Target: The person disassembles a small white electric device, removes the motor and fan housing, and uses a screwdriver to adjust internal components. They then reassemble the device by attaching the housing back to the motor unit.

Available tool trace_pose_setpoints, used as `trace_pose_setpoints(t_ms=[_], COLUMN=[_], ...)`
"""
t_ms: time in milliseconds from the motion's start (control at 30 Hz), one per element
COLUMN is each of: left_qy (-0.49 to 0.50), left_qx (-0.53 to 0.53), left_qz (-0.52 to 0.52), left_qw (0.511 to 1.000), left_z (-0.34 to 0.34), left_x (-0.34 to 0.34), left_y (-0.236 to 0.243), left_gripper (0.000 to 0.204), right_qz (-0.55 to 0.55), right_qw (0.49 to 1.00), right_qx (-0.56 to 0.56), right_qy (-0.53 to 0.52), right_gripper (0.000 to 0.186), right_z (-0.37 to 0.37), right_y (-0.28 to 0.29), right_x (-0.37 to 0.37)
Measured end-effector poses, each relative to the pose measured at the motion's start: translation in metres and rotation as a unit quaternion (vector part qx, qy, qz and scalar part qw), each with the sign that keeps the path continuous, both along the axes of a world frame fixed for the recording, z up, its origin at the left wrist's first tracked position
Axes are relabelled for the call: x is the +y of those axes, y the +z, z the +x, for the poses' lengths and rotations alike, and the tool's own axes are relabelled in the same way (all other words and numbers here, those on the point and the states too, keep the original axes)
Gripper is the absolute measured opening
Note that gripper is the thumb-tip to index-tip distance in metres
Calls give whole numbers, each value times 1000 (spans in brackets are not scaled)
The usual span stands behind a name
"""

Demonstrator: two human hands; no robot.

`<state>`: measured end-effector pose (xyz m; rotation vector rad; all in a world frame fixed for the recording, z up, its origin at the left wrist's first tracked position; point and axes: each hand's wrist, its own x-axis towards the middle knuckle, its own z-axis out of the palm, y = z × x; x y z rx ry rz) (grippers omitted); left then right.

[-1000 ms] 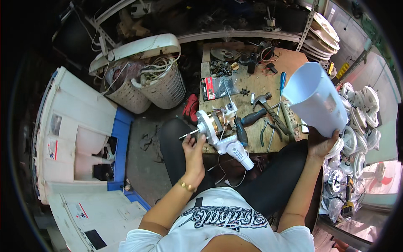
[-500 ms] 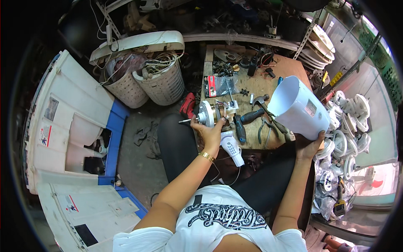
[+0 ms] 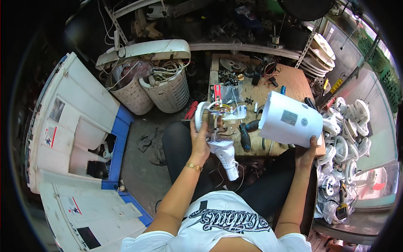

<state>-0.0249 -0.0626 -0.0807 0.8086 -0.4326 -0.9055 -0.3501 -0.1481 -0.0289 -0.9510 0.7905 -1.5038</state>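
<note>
In my left hand [image 3: 200,145] is a fan motor [image 3: 216,119] with a round white front plate [image 3: 202,119], wires and copper-coloured parts. Its white plastic neck [image 3: 227,158] hangs below, a thin cord trailing from it. My left fingers are closed around the plate's edge. My right hand [image 3: 306,154] grips a white cylindrical motor cover [image 3: 289,119] at its lower right end. The cover lies nearly sideways, with its rim turned left toward the motor. A gap separates the two. Beneath them, a dark-handled screwdriver [image 3: 244,137] lies on the wooden table [image 3: 287,80].
Small parts and a plastic bag [image 3: 231,93] lie on the table. Baskets [image 3: 168,92] with wires stand at the back left, near white-and-blue panels [image 3: 79,126]. White fan parts [image 3: 345,147] are piled at the right, with a cordless drill [image 3: 342,206] beside them.
The motor cover has tipped from slanting upward to nearly level, its rim swinging down and left toward the motor. The motor has turned in my left hand's grip. My view has shifted slightly.
</note>
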Motion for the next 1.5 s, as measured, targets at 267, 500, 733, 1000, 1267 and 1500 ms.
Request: trace_pose_setpoints(t_ms=[267,500,733,1000,1267,1500], left_qy=[24,78,117,98,130,147], left_qx=[41,29,35,97,52,53], left_qz=[-69,-50,-47,-70,-93,-48], left_qw=[997,995,991,988,986,986], left_z=[57,80,90,88,68,60], left_x=[57,103,121,115,120,128], left_y=[38,25,-8,-18,-12,-19], left_gripper=[57,63,63,52,57,62], right_qz=[-21,-136,-199,-32,10,-33], right_qw=[992,964,941,965,958,954], right_qx=[63,131,186,116,129,129], right_qy=[111,187,203,232,254,269], right_gripper=[118,128,124,118,120,128], right_z=[91,166,193,179,180,197], right_y=[61,85,85,52,31,20], right_x=[25,40,66,34,31,52])
